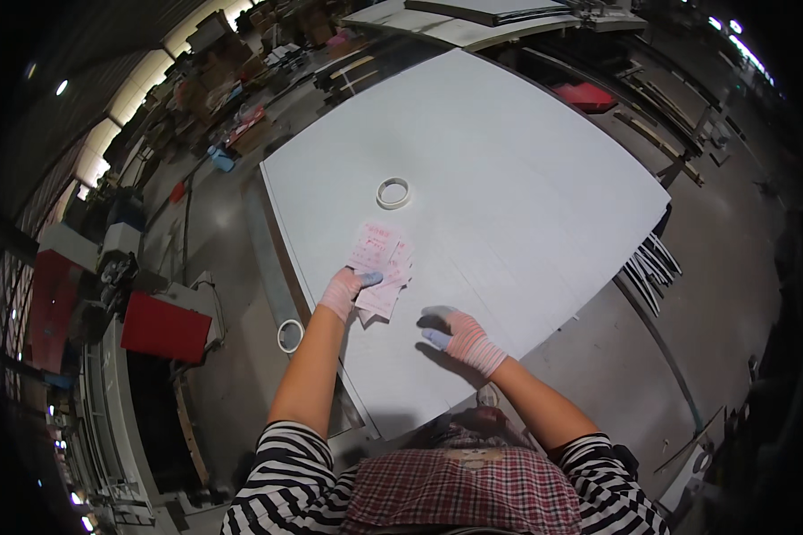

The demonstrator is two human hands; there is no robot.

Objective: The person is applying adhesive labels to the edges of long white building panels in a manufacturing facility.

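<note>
My left hand point(348, 290), in a pink and grey-blue work glove, grips a small fanned bunch of pink-printed paper slips point(382, 259), thumb on top. The slips are just over a large white sheet point(526, 178) that spreads out in front of me. My right hand point(462, 339), in a matching striped glove, hovers above the sheet's near part with thumb and fingers apart and nothing between them. Beyond the slips a roll of white tape point(393, 193) lies flat on the sheet.
Another tape roll point(290, 335) is left of the sheet's edge. A red box-shaped machine part point(167, 326) stands farther left. Thin strips point(653, 272) jut out by the right corner. A blue container point(220, 159) sits at the far left, and more sheets point(491, 11) lie at the back.
</note>
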